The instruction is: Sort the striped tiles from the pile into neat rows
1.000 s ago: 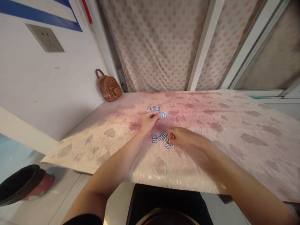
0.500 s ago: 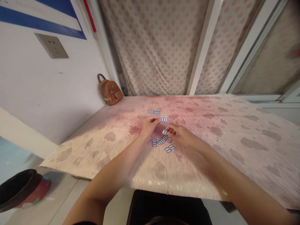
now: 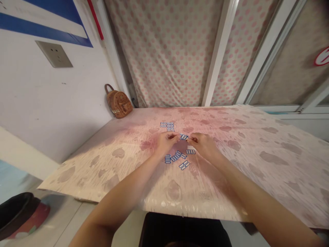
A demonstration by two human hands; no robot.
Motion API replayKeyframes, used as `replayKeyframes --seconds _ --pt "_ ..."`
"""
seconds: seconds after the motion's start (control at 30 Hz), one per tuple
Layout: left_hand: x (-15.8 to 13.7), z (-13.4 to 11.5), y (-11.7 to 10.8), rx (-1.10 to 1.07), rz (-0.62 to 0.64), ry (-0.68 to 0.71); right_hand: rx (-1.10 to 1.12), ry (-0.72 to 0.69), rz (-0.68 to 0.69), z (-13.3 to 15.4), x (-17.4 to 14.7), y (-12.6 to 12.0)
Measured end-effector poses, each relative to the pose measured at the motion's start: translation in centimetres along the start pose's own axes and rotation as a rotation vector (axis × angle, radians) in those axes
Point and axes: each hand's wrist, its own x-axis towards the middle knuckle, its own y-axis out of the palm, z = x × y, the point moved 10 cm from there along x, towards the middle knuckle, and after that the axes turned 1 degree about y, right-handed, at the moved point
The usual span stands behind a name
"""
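Note:
Between both hands, raised a little over the table, is a small strip of blue-bordered label stickers (image 3: pixel 184 137). My left hand (image 3: pixel 167 140) pinches its left end between thumb and finger. The fingers of my right hand (image 3: pixel 202 142) are closed at its right end. Just below my right fingers is another label piece (image 3: pixel 190 151); whether it touches the hand I cannot tell. Several loose label pieces (image 3: pixel 175 157) lie nearer my body, some overlapping. Beyond my left hand, more label pieces (image 3: pixel 167 125) sit side by side in a neat group.
A patterned cloth (image 3: pixel 231 178) covers the table. At its far left corner, a small brown backpack (image 3: pixel 119 104) leans against the wall. A dotted curtain (image 3: pixel 169 51) hangs behind. On the floor at left stands a dark-rimmed bin (image 3: pixel 23 216).
My right hand has risen to meet the strip in my left hand. The label piece formerly at its fingertips is now below that hand. The view has shifted slightly.

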Motion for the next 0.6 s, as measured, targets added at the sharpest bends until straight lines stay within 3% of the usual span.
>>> replayKeyframes --seconds 0.6 --pt "-0.09 -0.12 0.92 0.101 0.088 0.065 -0.066 0.028 0.05 0.26 0.04 0.45"
